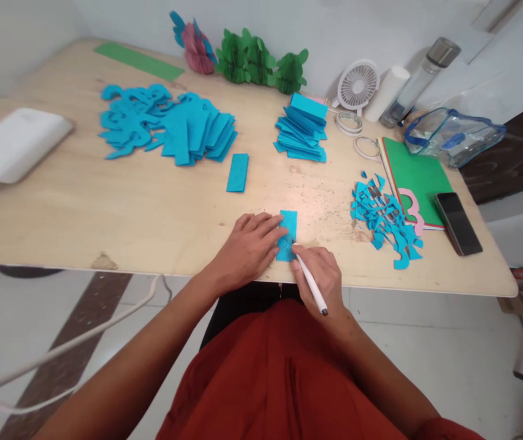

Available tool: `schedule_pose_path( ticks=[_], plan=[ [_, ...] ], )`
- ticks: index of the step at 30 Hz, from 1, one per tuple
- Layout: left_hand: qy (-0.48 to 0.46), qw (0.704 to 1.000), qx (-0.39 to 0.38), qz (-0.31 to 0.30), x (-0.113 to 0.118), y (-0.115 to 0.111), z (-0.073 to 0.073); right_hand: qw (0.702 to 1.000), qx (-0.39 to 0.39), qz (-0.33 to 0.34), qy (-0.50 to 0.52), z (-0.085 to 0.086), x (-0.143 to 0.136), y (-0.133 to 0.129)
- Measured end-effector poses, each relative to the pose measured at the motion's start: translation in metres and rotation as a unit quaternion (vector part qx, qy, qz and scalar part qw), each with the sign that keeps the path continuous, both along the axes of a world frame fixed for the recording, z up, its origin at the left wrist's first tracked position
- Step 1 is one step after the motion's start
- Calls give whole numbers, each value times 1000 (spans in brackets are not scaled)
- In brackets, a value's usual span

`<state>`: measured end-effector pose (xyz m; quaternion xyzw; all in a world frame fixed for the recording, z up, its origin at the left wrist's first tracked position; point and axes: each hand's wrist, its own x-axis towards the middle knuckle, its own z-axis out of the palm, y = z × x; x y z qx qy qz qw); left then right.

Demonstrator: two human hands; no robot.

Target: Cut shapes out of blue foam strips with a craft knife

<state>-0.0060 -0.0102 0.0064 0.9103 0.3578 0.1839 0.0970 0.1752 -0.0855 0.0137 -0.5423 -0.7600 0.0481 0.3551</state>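
A small blue paper rectangle (288, 221) lies near the table's front edge, with a faint curved line on it. My left hand (250, 249) lies flat with its fingers spread, the fingertips resting on the paper's left side. On the right side of the paper, my right hand (321, 276) grips a white pen (311, 282), its tip at the paper. Another blue rectangle (237, 173) lies farther back on the left. Behind it are a heap of curved blue cut-outs (133, 119) and a pile of blue pieces (200, 131). A stack of folded blue papers (302, 131) stands farther back.
Blue scraps (380, 214) lie at right beside a green book (420, 180), a pink cut-out (412, 211) and a phone (458, 223). Behind are tape rolls (348, 123), a fan (357, 85), a bottle (420, 82) and green paper figures (259, 61). A white device (18, 143) sits left.
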Motion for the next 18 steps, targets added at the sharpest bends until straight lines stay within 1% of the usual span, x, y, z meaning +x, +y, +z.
schedule_pose_path(
  ticks=[3, 5, 7, 9, 11, 14, 18],
  plan=[
    [3, 1000, -4, -8, -2, 1, -1, 1000, 2, -2, 8, 1, 0, 0],
    [3, 1000, -3, -8, -3, 1, -2, 999, -23, -4, 36, 4, 0, -1],
    [4, 1000, -1, -6, -3, 1, -3, 993, -59, -9, 98, 8, 0, -1],
    [6, 1000, 2, -4, -3, 1, -4, 981, -85, -19, 172, 11, 1, -1],
    [7, 1000, 6, -2, -3, 1, -4, 969, -107, -31, 220, 12, 0, -2],
    [9, 1000, 7, -3, -3, 1, -4, 962, -141, -49, 230, 12, -2, -3],
    [11, 1000, 3, 0, -3, 2, -4, 962, -157, -65, 212, 11, -6, -3]
  ],
)
